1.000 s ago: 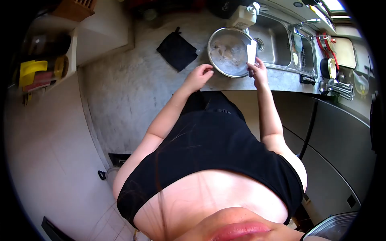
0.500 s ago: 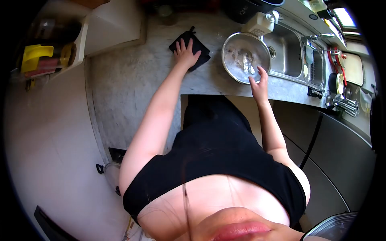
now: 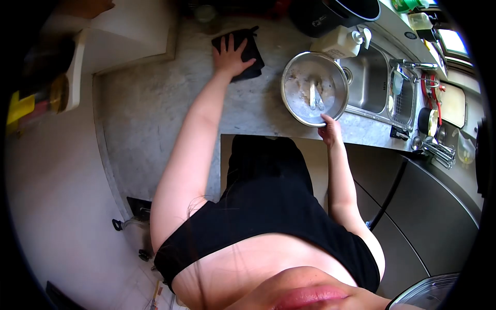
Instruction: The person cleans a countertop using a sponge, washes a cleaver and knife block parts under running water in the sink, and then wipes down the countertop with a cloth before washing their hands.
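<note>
My left hand (image 3: 228, 59) lies with fingers spread on a folded black cloth (image 3: 251, 58), which rests on the grey stone counter. A round metal bowl (image 3: 295, 109) sits to the right, beside the sink. My right hand (image 3: 330, 129) grips its near rim, thumb over the edge and the other fingers partly hidden beneath. Inside the bowl are a bright, shiny elongated piece (image 3: 313, 95) and some brownish residue; I cannot make out exactly what they are.
A white pump bottle (image 3: 338, 42) stands behind the bowl, near a black bin (image 3: 330, 15). The steel sink (image 3: 369, 77) has a tap (image 3: 413, 64) and drying rack at its right. Cutlery (image 3: 439, 152) stands at the far right. A white wall (image 3: 51, 155) borders the counter's left side.
My right hand has gone from open beside the bowl to gripping its rim. My left hand and the cloth have shifted slightly left in view as the camera moved.
</note>
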A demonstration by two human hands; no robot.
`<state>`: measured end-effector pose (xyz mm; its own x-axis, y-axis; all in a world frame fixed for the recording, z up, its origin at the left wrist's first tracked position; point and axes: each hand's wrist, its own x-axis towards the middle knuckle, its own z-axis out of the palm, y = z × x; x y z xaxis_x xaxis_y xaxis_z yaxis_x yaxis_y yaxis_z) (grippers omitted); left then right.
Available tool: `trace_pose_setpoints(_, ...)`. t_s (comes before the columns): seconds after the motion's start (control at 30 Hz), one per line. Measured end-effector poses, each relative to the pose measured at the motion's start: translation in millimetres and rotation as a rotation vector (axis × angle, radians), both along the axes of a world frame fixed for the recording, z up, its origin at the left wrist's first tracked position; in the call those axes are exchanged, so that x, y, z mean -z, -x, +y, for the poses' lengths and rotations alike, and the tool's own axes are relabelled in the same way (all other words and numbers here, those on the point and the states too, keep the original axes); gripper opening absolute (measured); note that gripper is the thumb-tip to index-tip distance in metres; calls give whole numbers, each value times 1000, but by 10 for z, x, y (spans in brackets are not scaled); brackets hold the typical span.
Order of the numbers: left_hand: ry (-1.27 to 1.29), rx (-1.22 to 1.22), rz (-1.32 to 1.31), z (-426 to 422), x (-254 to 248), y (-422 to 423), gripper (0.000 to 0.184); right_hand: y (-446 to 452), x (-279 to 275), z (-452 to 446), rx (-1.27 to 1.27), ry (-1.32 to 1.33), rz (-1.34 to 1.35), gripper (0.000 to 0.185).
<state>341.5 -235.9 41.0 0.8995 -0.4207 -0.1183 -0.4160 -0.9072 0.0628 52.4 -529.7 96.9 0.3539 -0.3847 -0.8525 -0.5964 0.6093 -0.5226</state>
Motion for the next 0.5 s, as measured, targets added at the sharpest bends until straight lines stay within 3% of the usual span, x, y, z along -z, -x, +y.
trace_pose_setpoints(0.1,-38,193,-41,-28,55,-268,80,-14,147,-111,-2,66,-52,13)
trace_pose_setpoints(0.3,-66,225,-60,-85,78,-189,79,184,213,-598,-12,141,-98,12)
trace_pose_setpoints(0.5,-77,333,-16,-399,-23,184,77,413,-420,-1297,-124,159,-120,25)
